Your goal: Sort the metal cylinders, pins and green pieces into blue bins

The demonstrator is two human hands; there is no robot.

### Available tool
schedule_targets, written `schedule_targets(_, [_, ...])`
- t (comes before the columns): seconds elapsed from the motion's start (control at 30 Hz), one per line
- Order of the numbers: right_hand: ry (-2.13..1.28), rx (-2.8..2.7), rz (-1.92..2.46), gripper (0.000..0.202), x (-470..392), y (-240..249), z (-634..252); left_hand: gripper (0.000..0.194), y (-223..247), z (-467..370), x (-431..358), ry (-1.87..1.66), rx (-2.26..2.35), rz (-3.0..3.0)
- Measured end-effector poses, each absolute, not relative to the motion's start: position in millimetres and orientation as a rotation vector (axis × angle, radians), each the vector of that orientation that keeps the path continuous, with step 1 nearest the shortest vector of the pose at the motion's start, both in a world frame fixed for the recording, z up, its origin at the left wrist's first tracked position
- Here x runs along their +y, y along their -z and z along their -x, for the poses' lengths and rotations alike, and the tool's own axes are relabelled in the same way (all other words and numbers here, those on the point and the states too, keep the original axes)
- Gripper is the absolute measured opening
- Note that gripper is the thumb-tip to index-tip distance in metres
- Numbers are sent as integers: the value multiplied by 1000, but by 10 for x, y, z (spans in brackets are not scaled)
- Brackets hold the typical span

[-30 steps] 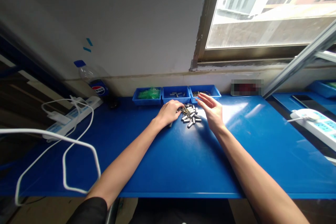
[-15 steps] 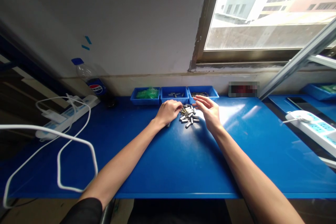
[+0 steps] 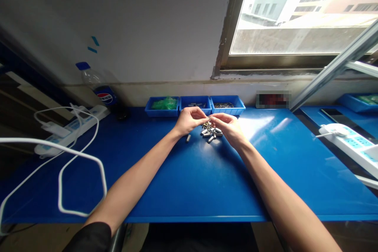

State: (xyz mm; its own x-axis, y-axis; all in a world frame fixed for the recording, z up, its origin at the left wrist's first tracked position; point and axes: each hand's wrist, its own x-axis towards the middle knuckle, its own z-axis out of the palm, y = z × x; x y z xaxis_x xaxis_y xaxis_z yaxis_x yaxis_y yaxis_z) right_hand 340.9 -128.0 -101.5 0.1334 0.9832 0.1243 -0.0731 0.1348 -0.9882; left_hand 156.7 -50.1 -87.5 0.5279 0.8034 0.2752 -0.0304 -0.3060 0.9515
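My left hand (image 3: 189, 121) and my right hand (image 3: 228, 125) meet fingertip to fingertip above a small pile on the blue table. Both are closed in a pinch; whatever sits between the fingers is too small to make out. Below them lie several short silvery metal cylinders (image 3: 211, 139), mixed with thin brass-coloured screw-like pieces (image 3: 206, 125). A lone metal cylinder (image 3: 188, 138) rests apart from the pile, just under my left wrist. My fingers hide part of the heap.
Behind the hands stand three blue bins: one with a green plastic bag (image 3: 164, 103), a middle bin (image 3: 183, 111) with metal pieces, another with thin screw-like pieces (image 3: 223, 105). A cola bottle (image 3: 105, 96), white cable (image 3: 102, 165) and power strip (image 3: 44, 148) lie left; another strip (image 3: 352, 141) is right.
My right hand has moved left, its spread fingers closing into a pinch against my left fingertips. The lone cylinder beside the pile now shows more fully.
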Motion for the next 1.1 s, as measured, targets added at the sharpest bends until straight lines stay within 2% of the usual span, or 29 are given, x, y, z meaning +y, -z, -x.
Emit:
schedule_targets(0.2, [-912, -981, 1105, 40, -1229, 1057, -3453, 11, 933, -1485, -414, -898, 874, -2146])
schedule_targets(0.37, [-793, -956, 1089, 64, -1202, 1066, -3496, 21, 977, -1451, -410, -586, 967, -2617])
schedule_targets(0.53, [-817, -992, 1121, 58, -1217, 1059, -3482, 20, 989, -1501, -486, -548, 1037, -2732])
schedule_targets(0.7, [-824, -1007, 1160, 52, -1235, 1041, -3468, 20, 988, -1502, -487, -636, 1020, -2796])
schedule_targets(0.87, [-840, -993, 1159, 51, -1251, 1014, -3477, 20, 922, -1476, -496, -952, 908, -2732])
schedule_targets(1.0, [-860, -1066, 1195, 46, -1264, 986, -3480, 12, 832, -1499, -528, -1236, 885, -2426])
schedule_targets(1.1, [-896, -1119, 1223, 45, -1271, 969, -3462, 10, 781, -1530, -536, -1310, 850, -2102])
